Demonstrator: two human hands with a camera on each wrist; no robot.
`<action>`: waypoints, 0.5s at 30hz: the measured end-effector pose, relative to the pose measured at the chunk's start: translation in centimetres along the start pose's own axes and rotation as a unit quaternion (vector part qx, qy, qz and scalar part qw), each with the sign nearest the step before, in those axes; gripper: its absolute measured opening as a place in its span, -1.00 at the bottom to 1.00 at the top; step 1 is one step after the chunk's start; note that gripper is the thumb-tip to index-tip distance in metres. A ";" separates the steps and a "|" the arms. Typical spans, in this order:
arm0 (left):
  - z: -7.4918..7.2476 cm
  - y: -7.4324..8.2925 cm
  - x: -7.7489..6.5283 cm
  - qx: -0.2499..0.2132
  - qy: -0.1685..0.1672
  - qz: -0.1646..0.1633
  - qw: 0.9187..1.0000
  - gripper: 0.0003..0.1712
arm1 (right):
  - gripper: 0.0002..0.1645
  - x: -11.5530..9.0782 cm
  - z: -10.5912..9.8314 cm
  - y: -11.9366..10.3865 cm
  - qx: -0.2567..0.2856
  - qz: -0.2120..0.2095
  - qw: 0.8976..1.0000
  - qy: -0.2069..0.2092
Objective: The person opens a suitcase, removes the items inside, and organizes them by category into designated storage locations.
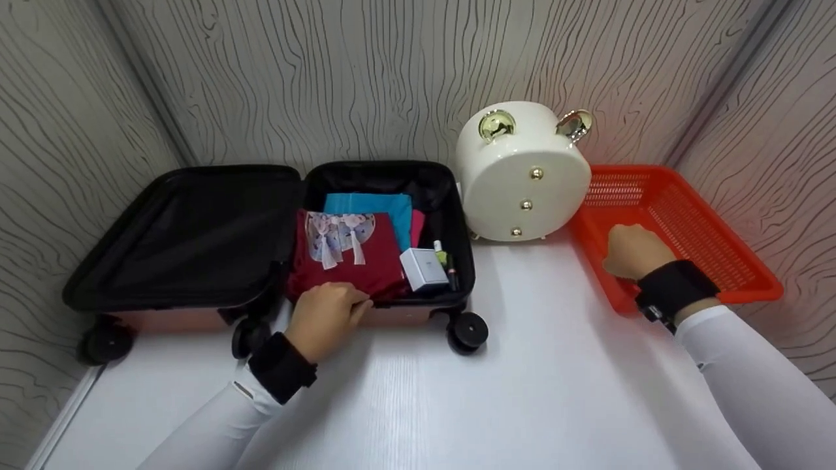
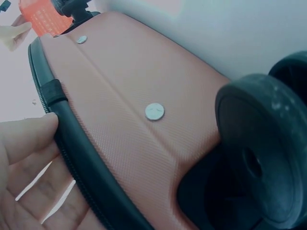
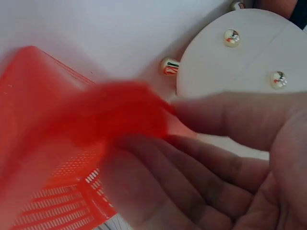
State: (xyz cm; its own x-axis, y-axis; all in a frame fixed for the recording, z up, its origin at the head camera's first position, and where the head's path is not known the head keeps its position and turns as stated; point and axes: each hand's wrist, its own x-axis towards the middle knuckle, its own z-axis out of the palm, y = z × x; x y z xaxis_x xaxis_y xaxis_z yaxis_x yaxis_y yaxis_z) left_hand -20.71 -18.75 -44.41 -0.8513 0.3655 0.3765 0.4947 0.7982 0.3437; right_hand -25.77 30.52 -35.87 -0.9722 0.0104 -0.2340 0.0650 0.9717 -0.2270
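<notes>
- left hand (image 1: 326,320) pinches the black rim (image 2: 84,153) of an open pink hard-shell suitcase (image 1: 183,248), left to centre of the frame
- right hand (image 1: 632,251), by a red plastic basket (image 1: 712,241) at right, pinches a blurred bright red thing (image 3: 120,110); cannot tell what
- centre: folded dark red cloth (image 1: 375,264), 1 white box (image 1: 423,269) inside

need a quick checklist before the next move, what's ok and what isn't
1. Suitcase lying open: ok.
2. Left hand on the suitcase's near rim: ok.
3. Box inside the suitcase: ok.
4. Right hand clear of the basket: not ok, it is at the basket's near left part.
5. Right hand's hold identified: cannot tell, the red thing there is blurred, maybe the basket's rim.
</notes>
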 end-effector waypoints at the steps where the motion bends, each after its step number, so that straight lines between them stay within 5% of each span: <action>1: 0.0 0.0 0.0 0.001 0.002 0.001 1.000 -0.91 | -0.75 -0.3 -0.2 -0.1 0.006 0.002 1.000 -0.018; 6: 0.0 -0.1 -0.2 0.003 0.006 -0.003 1.000 -0.90 | -0.76 -0.4 -1.1 -0.3 0.031 0.001 0.996 -0.086; 15: 0.2 -0.1 0.0 0.004 0.003 0.001 1.000 -0.90 | -0.76 3.5 -1.3 -0.2 0.017 -0.016 0.999 -0.049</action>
State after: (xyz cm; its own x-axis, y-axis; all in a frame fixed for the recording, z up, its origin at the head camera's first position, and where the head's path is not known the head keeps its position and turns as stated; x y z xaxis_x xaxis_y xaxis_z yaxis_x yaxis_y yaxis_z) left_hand -20.78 -18.72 -44.60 -0.8493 0.3646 0.3817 0.4952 0.8009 0.3368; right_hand -29.49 30.65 -35.42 -0.9470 -0.0449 -0.3180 0.0439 0.9627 -0.2669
